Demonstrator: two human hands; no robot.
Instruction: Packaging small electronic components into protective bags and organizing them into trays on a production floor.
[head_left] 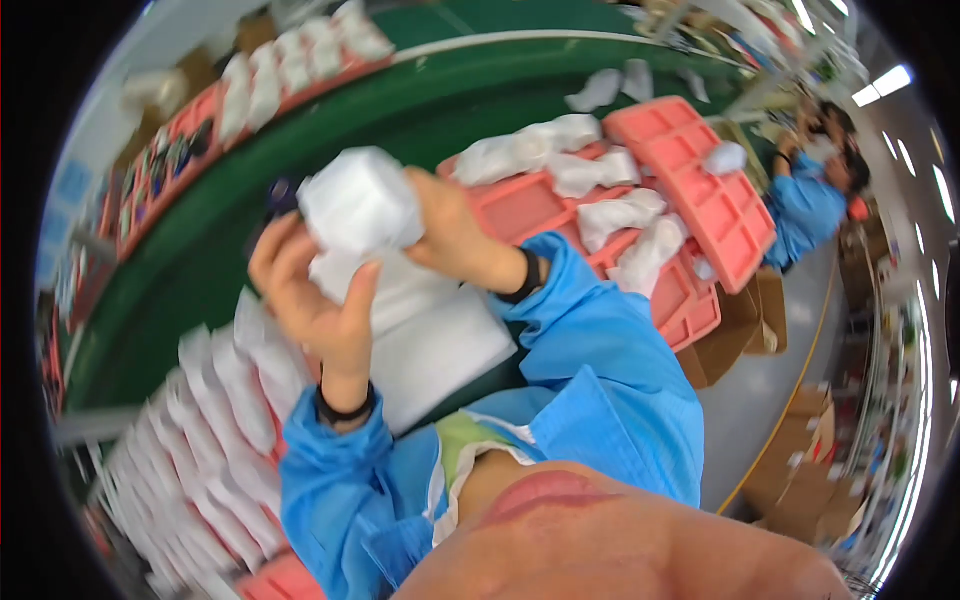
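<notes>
A white foam-wrapped bundle (362, 205) is held up over the green bench, its far side toward me bulky and folded. My right hand (452, 232) grips its right side, fingers partly hidden behind the wrap. Just below the bundle's left edge is my left hand (318, 295), thumb and fingers apart and curved; whether its fingertips touch the wrap is unclear. Under both hands lies a stack of white foam sheets (440, 345). A dark rounded object (283, 192), blurred, shows beyond my left fingertips.
Pink compartment trays (690, 180) with white wrapped bundles (530, 148) lie to the right. Rows of similar bundles (200, 430) fill the lower left. Across the green surface (430, 95) stand more loaded pink trays (165, 185). Cardboard boxes (740, 330) and a co-worker (810, 205) are farther right.
</notes>
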